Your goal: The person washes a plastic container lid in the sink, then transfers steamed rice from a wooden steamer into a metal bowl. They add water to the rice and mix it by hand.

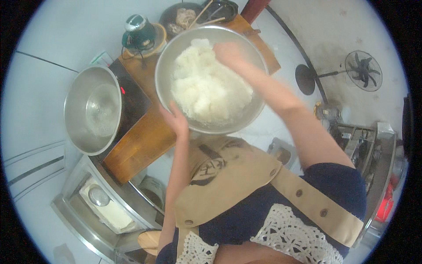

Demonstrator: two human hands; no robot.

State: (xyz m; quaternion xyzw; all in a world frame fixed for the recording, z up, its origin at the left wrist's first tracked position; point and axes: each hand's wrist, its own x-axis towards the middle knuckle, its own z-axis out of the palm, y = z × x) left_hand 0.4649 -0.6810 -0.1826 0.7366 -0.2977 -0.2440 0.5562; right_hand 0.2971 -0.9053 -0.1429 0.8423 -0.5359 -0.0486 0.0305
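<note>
A large metal bowl [159, 82] holds a heap of white, crumbly, grated-looking food [211, 89]. My left hand [175, 119] grips the bowl's rim at the lower left, fingers outside and thumb near the edge. Inside the bowl, at its upper right, my right hand [229, 54] touches the edge of the white heap; it is blurred, and whether its fingers hold any of it cannot be told.
Left of the bowl, a second metal basin [93, 110] stands on a black cooktop [133, 102]. A green-and-silver appliance [140, 33] and a dark pan with chopsticks [168, 16] stand behind on the wooden table [141, 148]. A fan [363, 70] is at right.
</note>
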